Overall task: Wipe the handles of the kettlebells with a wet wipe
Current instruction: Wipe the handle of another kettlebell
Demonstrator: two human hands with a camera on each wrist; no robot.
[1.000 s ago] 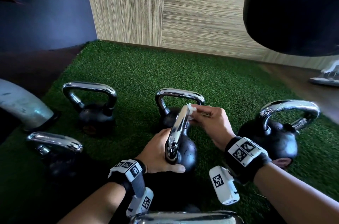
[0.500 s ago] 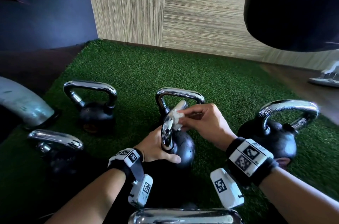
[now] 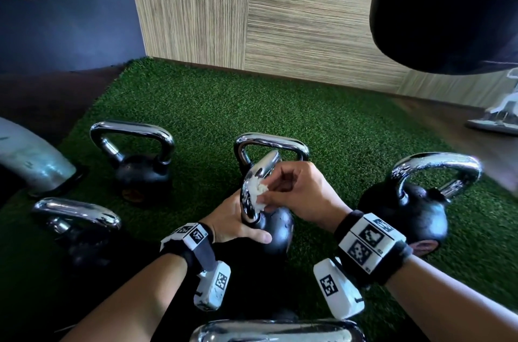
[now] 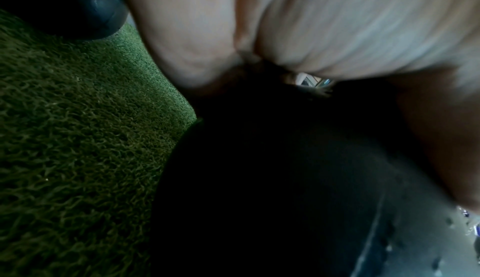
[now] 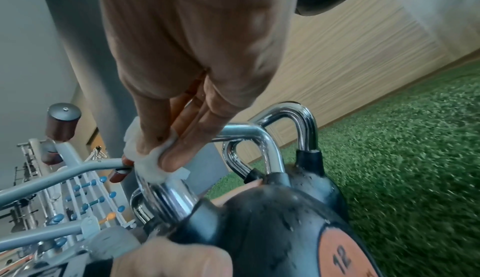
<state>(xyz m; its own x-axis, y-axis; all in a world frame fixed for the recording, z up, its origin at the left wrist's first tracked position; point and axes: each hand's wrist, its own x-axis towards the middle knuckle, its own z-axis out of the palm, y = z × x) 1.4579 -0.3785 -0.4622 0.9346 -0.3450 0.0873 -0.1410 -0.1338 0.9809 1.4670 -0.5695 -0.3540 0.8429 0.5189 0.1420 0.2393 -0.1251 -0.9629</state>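
Note:
A black kettlebell (image 3: 276, 229) with a chrome handle (image 3: 256, 182) stands tilted on the green turf in the middle of the head view. My left hand (image 3: 232, 225) grips its round body from the left, thumb across the front. My right hand (image 3: 297, 193) pinches a crumpled white wet wipe (image 3: 258, 193) against the lower part of the handle. In the right wrist view the wet wipe (image 5: 153, 162) is wrapped on the chrome handle (image 5: 168, 193) under my fingertips (image 5: 171, 158), and the kettlebell (image 5: 272, 230) is wet with droplets. The left wrist view shows my palm (image 4: 311, 24) against the dark kettlebell (image 4: 285, 189).
Other chrome-handled kettlebells stand around: far left (image 3: 134, 156), directly behind (image 3: 272, 145), right (image 3: 414, 201), near left (image 3: 78, 224) and one handle at the bottom edge (image 3: 274, 332). A black punching bag (image 3: 448, 5) hangs top right. A grey machine foot (image 3: 30, 162) lies left.
My right hand slid the wipe down the handle from its top toward the base. The kettlebell's handle tipped more upright, and my left hand stayed on the body.

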